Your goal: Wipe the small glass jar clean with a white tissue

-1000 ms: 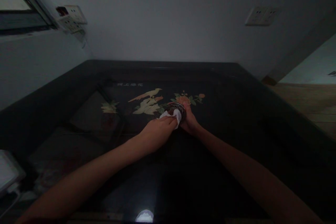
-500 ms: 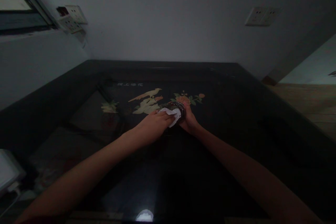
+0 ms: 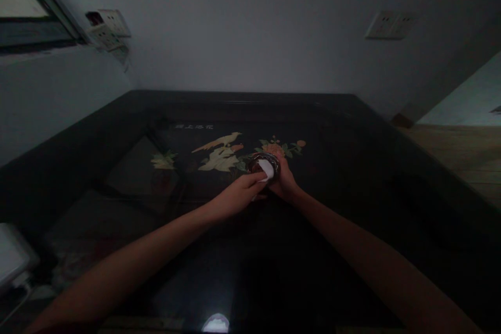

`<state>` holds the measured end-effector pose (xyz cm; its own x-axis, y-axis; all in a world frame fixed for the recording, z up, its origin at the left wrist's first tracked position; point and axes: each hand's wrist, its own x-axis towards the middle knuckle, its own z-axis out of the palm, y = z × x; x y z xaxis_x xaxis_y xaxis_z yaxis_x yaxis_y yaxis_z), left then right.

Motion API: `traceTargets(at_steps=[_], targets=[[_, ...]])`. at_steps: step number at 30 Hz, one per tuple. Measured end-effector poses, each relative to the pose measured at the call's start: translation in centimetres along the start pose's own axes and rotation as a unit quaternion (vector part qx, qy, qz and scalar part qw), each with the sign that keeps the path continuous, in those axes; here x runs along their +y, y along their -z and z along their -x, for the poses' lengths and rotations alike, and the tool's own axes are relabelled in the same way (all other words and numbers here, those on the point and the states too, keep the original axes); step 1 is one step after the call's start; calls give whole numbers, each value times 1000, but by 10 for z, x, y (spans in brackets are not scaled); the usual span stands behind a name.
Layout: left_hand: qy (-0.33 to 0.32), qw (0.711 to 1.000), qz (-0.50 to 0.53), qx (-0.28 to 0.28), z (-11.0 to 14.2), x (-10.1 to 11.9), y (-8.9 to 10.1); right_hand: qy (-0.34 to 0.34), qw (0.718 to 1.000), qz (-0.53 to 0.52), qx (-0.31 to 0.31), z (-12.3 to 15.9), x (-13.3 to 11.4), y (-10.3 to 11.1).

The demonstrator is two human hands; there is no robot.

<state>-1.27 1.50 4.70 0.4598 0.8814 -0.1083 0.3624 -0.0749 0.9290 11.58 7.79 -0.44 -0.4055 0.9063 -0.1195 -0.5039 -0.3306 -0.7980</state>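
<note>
A small dark, shiny round vessel [image 3: 254,159] with a glinting rim is held over the middle of the table; its exact kind is hard to make out in the dim light. My right hand [image 3: 284,180] wraps round its right side. In my left hand [image 3: 246,188] a white tissue [image 3: 266,168] is pinched, the thumb on top, and part of it lies over the vessel's near rim. The other left fingers are partly hidden below the vessel.
The glossy black table [image 3: 329,141] bears a painted bird [image 3: 219,142], flowers and lettering. A white box-shaped thing [image 3: 15,253] with a cable is at the left edge. Wall sockets [image 3: 387,25] sit on the wall behind; a wooden floor [image 3: 462,156] shows at right.
My left hand has shifted from over the vessel to its near side, its thumb now on top. The tissue is more bunched and more of the rim shows. My right hand keeps its hold.
</note>
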Motion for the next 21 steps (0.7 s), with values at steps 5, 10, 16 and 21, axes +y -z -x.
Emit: traceTargets(at_steps=[5,10,16,21], targets=[[-38,981,-189,11,5,2,2,-5,1000,-5,-2,0,0,-1],[-70,914,-400,-9,10,3,12,-16,1000,0,-22,1,1,1],[-116,774,-618,70,14,5,10,1,999,-14,-30,-4,7,4],[-99,741,-660,72,15,1,2,14,998,14,-51,-9,13,8]])
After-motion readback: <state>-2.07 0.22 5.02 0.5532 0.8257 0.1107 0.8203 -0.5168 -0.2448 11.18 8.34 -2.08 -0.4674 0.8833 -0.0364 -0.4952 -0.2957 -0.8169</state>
